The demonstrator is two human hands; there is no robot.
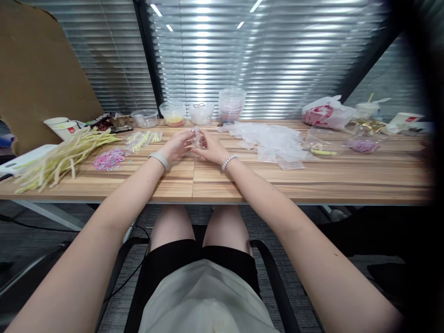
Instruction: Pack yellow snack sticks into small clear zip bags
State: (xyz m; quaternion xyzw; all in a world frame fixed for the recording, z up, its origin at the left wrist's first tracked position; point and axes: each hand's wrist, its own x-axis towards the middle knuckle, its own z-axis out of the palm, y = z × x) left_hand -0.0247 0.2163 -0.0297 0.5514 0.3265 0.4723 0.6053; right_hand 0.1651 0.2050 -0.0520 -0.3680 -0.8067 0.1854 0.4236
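Observation:
Between my two hands, above the middle of the table [173, 187], is a small clear plastic bag [196, 136]. My left hand [176, 145] pinches its left side with curled fingers. On the other side, the fingers of my right hand [212, 149] close on it as well. What the bag contains, if anything, is too blurred to tell. Right of my hands lies a spread pile of clear plastic bags [274, 141]. To the left are a packet with yellow pieces [144, 139] and a heap of pink and purple small rings [110, 159].
Yellow and cream fuzzy strips [65, 155] cover the table's left end. Clear tubs [173, 113] and a stack of clear containers [231, 105] line the back by the blinds. Farther right are a clear bowl [324, 142] and a white-and-red carrier bag [328, 113].

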